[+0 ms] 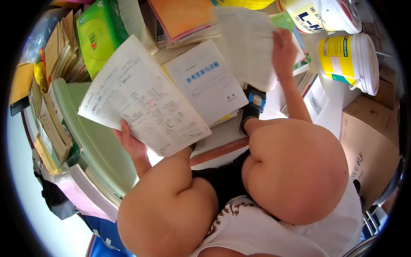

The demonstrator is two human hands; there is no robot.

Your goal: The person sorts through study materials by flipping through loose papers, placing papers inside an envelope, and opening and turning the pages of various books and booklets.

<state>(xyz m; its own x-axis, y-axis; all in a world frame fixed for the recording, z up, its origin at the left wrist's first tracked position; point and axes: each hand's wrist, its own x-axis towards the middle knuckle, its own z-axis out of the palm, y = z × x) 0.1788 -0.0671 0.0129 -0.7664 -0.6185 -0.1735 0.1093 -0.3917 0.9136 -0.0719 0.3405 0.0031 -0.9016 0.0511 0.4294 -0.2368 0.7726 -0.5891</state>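
My left hand point(132, 143) grips the lower left edge of a worksheet booklet point(150, 105) with print and handwriting on it, its fingers partly behind the pages. The booklet is tilted up and overlaps a white answer book point(209, 92) with blue Chinese lettering on its cover. On the other side, my right hand point(284, 51) is closed on the right edge of a sheaf of printed sheets point(246, 47), smeared by motion. These sheets hang above the floor by my sandal point(255, 100), to the right of the answer book.
Orange folders point(182, 17) and a green tissue pack point(100, 36) lie at the back. A pale green bin point(96, 137) and stacked books point(66, 51) stand left. White and yellow buckets point(346, 60) and a cardboard box point(370, 141) stand right. My bent knees frame the front.
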